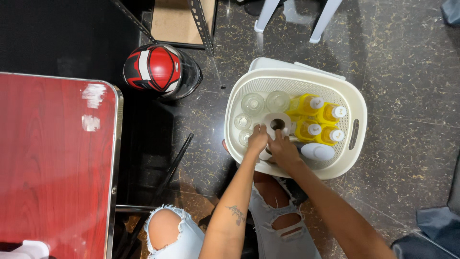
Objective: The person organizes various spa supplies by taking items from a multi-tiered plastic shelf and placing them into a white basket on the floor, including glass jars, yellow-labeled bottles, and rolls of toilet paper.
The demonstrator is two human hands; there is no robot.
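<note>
White tape-like roll w/ dark core (277, 123), axis vertical, mid cream plastic basket (357, 103); left hand (258, 139) and right hand (282, 149) grips pinch its near rim, equidistant.

Ripped pale jeans (268, 230); bare arms; forearm tattoo (236, 214).

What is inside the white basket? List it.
Inside the basket: four yellow bottles, clear jars, a white bottle and a tape roll under both hands. Anything beneath them is hidden.
</note>
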